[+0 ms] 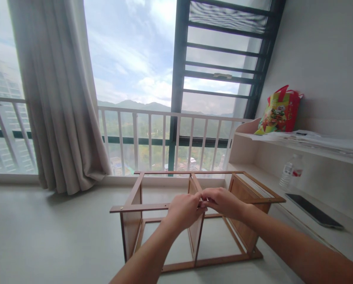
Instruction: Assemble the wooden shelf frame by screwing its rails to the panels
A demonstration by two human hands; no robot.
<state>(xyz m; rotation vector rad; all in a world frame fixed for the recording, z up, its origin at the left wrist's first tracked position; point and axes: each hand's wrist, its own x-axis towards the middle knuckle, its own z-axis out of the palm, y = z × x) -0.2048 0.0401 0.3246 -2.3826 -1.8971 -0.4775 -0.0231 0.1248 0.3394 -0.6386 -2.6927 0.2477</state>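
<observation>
A: Two hands on the wooden shelf frame [153, 205] standing on the floor [46, 236] by the window railing [164, 114]. Left hand [184, 210] and right hand [222, 202] meet at the front top rail, above the middle divider panel [196, 232].

B: Grip?

A: Fingers curled together at the joint. Whatever they pinch is hidden; can't tell.

B: Right side?

A: Plastic bottle [289, 170], dark tablet [314, 211], gift bag [280, 110] on wall shelves.

Your left hand [184, 210] and right hand [224, 202] cover the wooden frame [135, 205] where its front rail meets the middle panel; whatever your fingers pinch there can't be seen. Your forearms run off the bottom edge.
</observation>
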